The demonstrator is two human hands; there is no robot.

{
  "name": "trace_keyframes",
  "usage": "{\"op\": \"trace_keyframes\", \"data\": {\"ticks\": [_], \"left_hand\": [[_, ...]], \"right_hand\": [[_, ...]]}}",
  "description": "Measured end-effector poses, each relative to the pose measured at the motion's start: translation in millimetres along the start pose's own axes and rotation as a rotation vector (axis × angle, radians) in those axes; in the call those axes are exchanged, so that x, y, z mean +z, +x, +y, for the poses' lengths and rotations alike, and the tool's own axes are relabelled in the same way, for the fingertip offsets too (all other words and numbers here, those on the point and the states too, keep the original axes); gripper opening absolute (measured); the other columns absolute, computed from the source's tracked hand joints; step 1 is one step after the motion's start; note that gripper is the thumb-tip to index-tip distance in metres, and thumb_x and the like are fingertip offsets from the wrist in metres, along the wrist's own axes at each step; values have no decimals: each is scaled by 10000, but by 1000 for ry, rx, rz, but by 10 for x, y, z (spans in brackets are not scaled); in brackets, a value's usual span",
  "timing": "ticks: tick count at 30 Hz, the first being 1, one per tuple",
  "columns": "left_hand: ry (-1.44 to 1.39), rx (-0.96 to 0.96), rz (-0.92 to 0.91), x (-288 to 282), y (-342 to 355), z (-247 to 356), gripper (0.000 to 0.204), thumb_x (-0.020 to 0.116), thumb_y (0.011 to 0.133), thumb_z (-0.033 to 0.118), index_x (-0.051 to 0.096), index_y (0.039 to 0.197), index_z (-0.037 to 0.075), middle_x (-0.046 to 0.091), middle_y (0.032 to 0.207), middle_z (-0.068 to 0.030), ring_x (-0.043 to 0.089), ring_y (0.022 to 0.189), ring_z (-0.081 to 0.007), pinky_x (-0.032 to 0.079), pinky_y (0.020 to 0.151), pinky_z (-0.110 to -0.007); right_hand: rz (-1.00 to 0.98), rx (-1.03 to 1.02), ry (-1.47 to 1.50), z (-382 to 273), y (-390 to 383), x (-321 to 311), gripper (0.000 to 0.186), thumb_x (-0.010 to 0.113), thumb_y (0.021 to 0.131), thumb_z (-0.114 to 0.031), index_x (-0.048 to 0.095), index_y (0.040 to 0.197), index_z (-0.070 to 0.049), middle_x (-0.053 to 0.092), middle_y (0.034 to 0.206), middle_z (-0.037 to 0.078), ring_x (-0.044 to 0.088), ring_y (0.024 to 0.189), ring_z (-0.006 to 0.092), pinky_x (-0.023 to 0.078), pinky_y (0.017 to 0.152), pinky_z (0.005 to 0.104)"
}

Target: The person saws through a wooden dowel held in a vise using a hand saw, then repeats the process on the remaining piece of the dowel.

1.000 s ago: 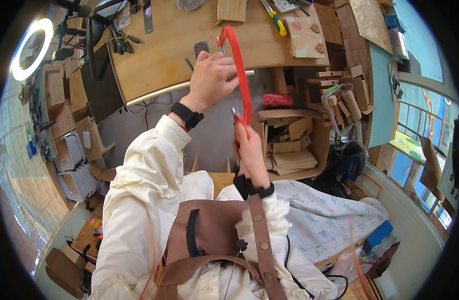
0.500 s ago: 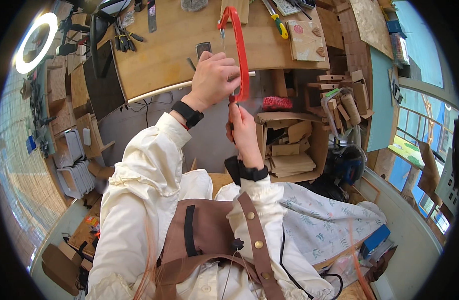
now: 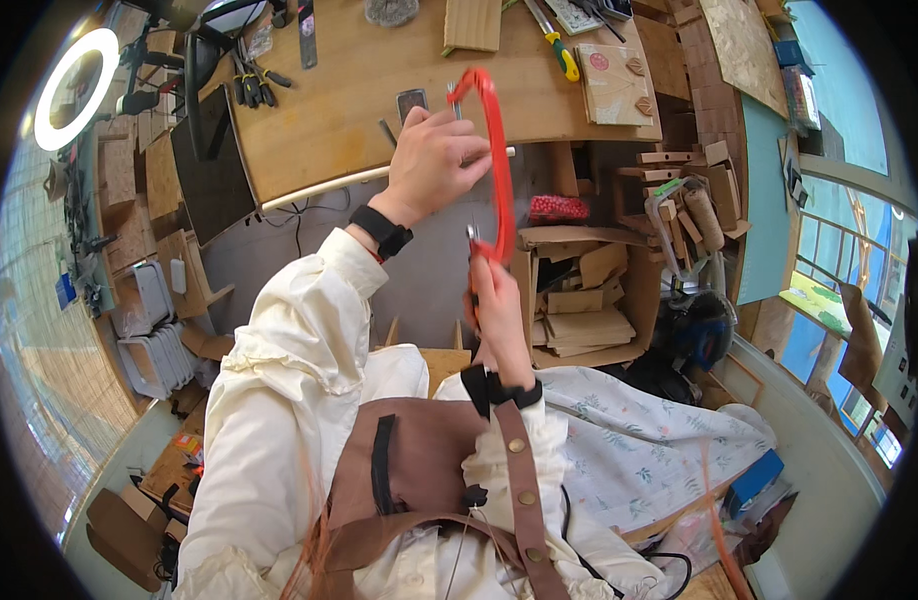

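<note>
A wooden workbench stood across the top of the view, carrying pliers, a screwdriver with a yellow and green handle and a flat wooden block. A lit ring light stood at upper left. Beneath the bench, an open shelf held stacked wood offcuts. Windows ran along the right wall, admitting daylight. A floral-patterned cloth lay at lower right. The floor was pale.
</note>
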State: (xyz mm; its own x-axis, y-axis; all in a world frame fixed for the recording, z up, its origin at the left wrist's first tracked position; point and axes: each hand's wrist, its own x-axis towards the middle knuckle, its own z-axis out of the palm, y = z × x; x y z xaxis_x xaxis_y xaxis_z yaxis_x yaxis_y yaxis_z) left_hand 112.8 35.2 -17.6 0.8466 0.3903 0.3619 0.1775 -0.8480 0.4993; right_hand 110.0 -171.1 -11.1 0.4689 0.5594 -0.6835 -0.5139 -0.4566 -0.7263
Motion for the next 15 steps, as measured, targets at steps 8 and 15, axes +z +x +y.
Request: {"op": "trace_keyframes", "data": {"ticks": [8, 15], "left_hand": [[42, 24, -6, 17, -12, -51, 103, 765, 739, 255, 739, 784, 165, 586, 701, 24, 583, 773, -156, 356, 711, -331], [3, 21, -16, 5, 30, 6, 90, 764, 737, 243, 734, 777, 168, 574, 690, 31, 578, 757, -164, 359, 704, -331]], "right_hand": [[13, -25, 13, 42, -99, 12, 385, 495, 1013, -391, 538, 799, -74, 406, 520, -61, 393, 411, 29, 271, 383, 230], [83, -17, 37, -18, 77, 14, 393, 518, 1006, -368, 510, 753, -67, 407, 512, -35, 405, 410, 45, 286, 392, 236]]}}
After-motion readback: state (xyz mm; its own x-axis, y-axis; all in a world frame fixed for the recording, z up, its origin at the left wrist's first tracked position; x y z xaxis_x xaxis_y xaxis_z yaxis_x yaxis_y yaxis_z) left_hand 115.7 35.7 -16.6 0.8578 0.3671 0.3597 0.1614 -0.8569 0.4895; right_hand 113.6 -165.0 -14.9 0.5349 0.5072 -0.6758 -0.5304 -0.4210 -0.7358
